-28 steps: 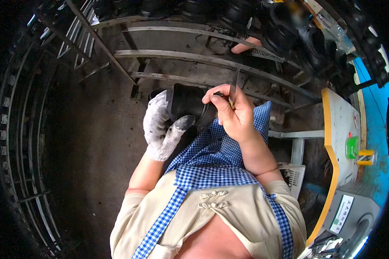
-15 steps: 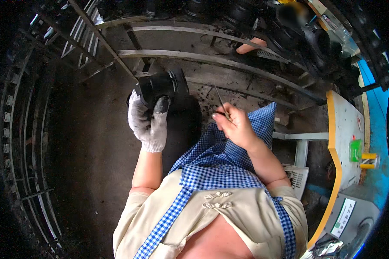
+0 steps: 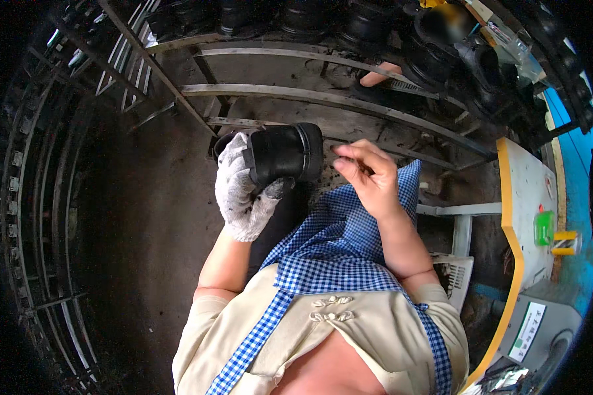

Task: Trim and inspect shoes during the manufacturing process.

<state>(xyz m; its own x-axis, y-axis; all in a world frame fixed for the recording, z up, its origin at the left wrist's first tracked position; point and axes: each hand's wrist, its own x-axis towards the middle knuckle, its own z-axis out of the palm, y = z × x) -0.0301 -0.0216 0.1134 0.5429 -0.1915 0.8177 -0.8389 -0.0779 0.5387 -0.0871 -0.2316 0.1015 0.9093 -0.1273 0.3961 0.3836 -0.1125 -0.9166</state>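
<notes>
Gloved left hand (image 3: 244, 187) closed in a firm grip around black rubber sleeve (image 3: 284, 153), raised above blue checked apron (image 3: 349, 243) with ribbed end turned rightward, apparently for inspection; bare right hand (image 3: 369, 176) just beside, fingertips pinched, contents indiscernible.

A white label (image 3: 526, 328) with green print sits on the grey machine (image 3: 540, 329) at lower right. A green packet (image 3: 544, 228) lies on the yellow-edged counter (image 3: 517, 197) above it.

Gloved left hand (image 3: 245, 191) grips black rubber part (image 3: 284, 153) (sideways).
</notes>
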